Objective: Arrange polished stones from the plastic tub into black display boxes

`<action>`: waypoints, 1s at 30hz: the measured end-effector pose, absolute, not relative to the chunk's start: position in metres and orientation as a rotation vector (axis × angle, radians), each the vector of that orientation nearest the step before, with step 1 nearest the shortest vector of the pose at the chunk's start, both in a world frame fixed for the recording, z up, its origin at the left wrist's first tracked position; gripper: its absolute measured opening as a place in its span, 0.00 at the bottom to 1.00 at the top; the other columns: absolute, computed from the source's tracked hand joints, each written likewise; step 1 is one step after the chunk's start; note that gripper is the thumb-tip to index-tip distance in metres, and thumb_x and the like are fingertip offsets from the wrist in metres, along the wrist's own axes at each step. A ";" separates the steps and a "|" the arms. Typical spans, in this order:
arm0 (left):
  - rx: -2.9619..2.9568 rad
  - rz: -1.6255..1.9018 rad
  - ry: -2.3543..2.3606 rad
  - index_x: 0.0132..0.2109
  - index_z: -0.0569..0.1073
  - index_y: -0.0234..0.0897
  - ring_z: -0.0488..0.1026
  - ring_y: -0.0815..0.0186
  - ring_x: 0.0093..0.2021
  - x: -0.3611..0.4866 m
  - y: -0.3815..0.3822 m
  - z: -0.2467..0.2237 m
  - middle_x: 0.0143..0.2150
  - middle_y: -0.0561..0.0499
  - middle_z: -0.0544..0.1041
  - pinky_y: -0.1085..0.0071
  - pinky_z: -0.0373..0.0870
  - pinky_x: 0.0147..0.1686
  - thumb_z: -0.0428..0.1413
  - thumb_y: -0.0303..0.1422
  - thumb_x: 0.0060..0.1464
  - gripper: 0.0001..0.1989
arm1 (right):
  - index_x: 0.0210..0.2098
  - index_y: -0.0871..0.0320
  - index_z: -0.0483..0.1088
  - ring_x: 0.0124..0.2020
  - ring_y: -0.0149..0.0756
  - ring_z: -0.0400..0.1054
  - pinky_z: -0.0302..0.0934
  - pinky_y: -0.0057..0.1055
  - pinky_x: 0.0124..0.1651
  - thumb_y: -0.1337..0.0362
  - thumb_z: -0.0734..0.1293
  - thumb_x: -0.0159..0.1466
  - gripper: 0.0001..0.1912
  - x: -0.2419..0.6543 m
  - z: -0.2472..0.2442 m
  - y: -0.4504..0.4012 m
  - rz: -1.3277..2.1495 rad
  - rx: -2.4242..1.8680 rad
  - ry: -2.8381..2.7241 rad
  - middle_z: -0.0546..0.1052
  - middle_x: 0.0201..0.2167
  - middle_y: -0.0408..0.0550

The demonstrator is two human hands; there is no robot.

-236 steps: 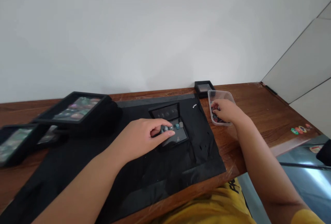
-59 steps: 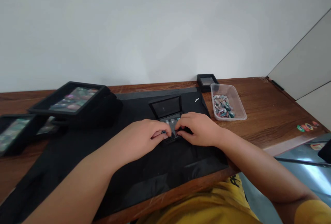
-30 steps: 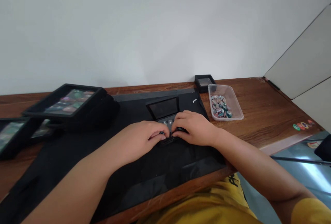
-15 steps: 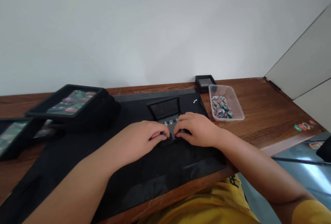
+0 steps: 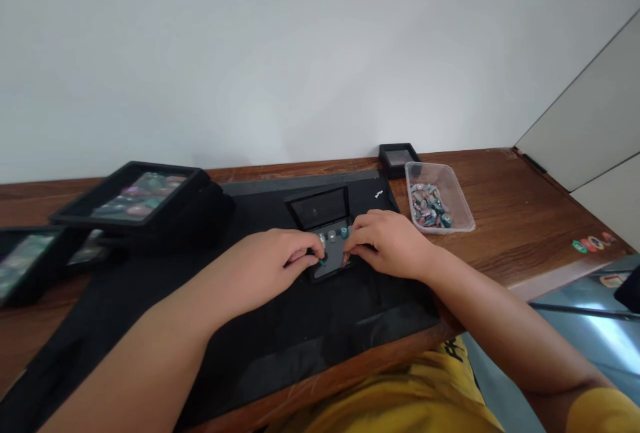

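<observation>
My left hand pinches a small green glossy piece between thumb and fingertips at the left side of a small black case. My right hand pinches a small pinkish glossy piece at the case's right side. The open lid of the case leans back behind its grey inner bed. Along the back of the bed sit a few small shiny pieces, one of them a teal round piece. My fingers partly cover both sides of the case.
A clear plastic tub with several glossy pink, green and silver pieces stands at the right. Behind it is a small black framed box. Black framed cases with colourful pieces are stacked at the left. A black mat covers the wooden table.
Both hands have drawn slightly apart, exposing more of the grey bed. The green and pinkish pieces now show at the fingertips. The case has stayed about where it was.
</observation>
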State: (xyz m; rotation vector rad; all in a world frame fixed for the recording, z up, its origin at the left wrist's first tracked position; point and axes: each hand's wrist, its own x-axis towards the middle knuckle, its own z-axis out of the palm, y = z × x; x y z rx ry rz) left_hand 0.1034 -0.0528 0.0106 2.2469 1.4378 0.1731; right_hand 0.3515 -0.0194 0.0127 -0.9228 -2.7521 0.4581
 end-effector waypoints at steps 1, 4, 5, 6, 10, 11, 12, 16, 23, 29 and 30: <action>2.244 0.170 1.452 0.41 0.81 0.48 0.70 0.64 0.25 0.104 -0.053 0.011 0.25 0.54 0.75 0.68 0.60 0.27 0.51 0.39 0.60 0.13 | 0.42 0.55 0.83 0.42 0.39 0.72 0.58 0.34 0.45 0.70 0.70 0.70 0.08 0.350 0.013 -0.020 0.431 -0.946 -2.750 0.82 0.41 0.48; 2.246 0.196 1.484 0.39 0.80 0.47 0.68 0.64 0.24 0.104 -0.052 0.013 0.24 0.54 0.73 0.68 0.58 0.26 0.51 0.39 0.59 0.12 | 0.43 0.55 0.82 0.42 0.40 0.72 0.56 0.33 0.41 0.66 0.71 0.70 0.05 0.346 0.015 -0.023 0.381 -1.032 -2.720 0.82 0.39 0.48; 2.241 0.201 1.498 0.38 0.80 0.47 0.68 0.64 0.23 0.104 -0.052 0.013 0.24 0.54 0.72 0.68 0.57 0.26 0.52 0.40 0.59 0.12 | 0.43 0.56 0.81 0.42 0.40 0.72 0.55 0.32 0.40 0.66 0.71 0.69 0.05 0.346 0.016 -0.025 0.386 -1.064 -2.698 0.82 0.39 0.48; 2.231 0.201 1.512 0.37 0.79 0.47 0.67 0.64 0.23 0.104 -0.051 0.013 0.23 0.54 0.71 0.67 0.56 0.25 0.52 0.41 0.59 0.11 | 0.42 0.56 0.81 0.41 0.39 0.72 0.55 0.32 0.40 0.68 0.71 0.68 0.05 0.345 0.018 -0.026 0.404 -1.093 -2.673 0.81 0.38 0.48; 2.189 0.158 1.554 0.33 0.77 0.46 0.66 0.64 0.22 0.104 -0.051 0.014 0.23 0.54 0.71 0.67 0.53 0.24 0.54 0.47 0.59 0.14 | 0.37 0.56 0.80 0.36 0.35 0.71 0.55 0.30 0.38 0.72 0.69 0.63 0.08 0.346 0.024 -0.032 0.547 -1.149 -2.627 0.80 0.35 0.45; 2.185 0.145 1.564 0.33 0.77 0.45 0.66 0.64 0.22 0.104 -0.051 0.014 0.23 0.54 0.71 0.67 0.53 0.23 0.54 0.49 0.59 0.15 | 0.37 0.56 0.81 0.35 0.35 0.71 0.55 0.30 0.38 0.72 0.70 0.63 0.08 0.346 0.025 -0.033 0.583 -1.150 -2.628 0.80 0.34 0.44; 2.182 0.136 1.576 0.33 0.76 0.45 0.66 0.64 0.22 0.104 -0.052 0.014 0.23 0.54 0.71 0.67 0.53 0.23 0.54 0.50 0.59 0.16 | 0.37 0.56 0.81 0.35 0.35 0.71 0.56 0.30 0.38 0.71 0.70 0.63 0.07 0.345 0.026 -0.034 0.608 -1.154 -2.630 0.80 0.34 0.44; 2.189 0.162 1.622 0.34 0.76 0.45 0.67 0.64 0.22 0.105 -0.054 0.014 0.23 0.54 0.72 0.67 0.53 0.23 0.57 0.53 0.57 0.17 | 0.40 0.57 0.82 0.36 0.35 0.71 0.55 0.30 0.38 0.64 0.73 0.65 0.06 0.341 0.026 -0.037 0.636 -1.186 -2.664 0.81 0.35 0.45; 2.215 0.145 1.628 0.38 0.76 0.45 0.71 0.62 0.24 0.110 -0.055 0.010 0.26 0.53 0.75 0.67 0.55 0.23 0.59 0.54 0.56 0.18 | 0.45 0.58 0.81 0.37 0.37 0.72 0.54 0.31 0.38 0.60 0.72 0.69 0.09 0.338 0.021 -0.035 0.620 -1.197 -2.701 0.81 0.35 0.47; 2.233 0.175 1.630 0.38 0.76 0.46 0.72 0.61 0.24 0.111 -0.055 0.010 0.26 0.53 0.76 0.67 0.55 0.23 0.60 0.54 0.56 0.18 | 0.46 0.57 0.81 0.38 0.38 0.73 0.55 0.31 0.38 0.62 0.72 0.69 0.08 0.338 0.019 -0.035 0.611 -1.168 -2.685 0.82 0.36 0.47; 2.233 0.162 1.634 0.38 0.76 0.46 0.72 0.61 0.24 0.111 -0.056 0.010 0.27 0.53 0.76 0.67 0.55 0.23 0.60 0.54 0.56 0.18 | 0.46 0.56 0.81 0.38 0.37 0.74 0.55 0.31 0.38 0.63 0.71 0.69 0.08 0.338 0.018 -0.034 0.613 -1.135 -2.690 0.82 0.37 0.47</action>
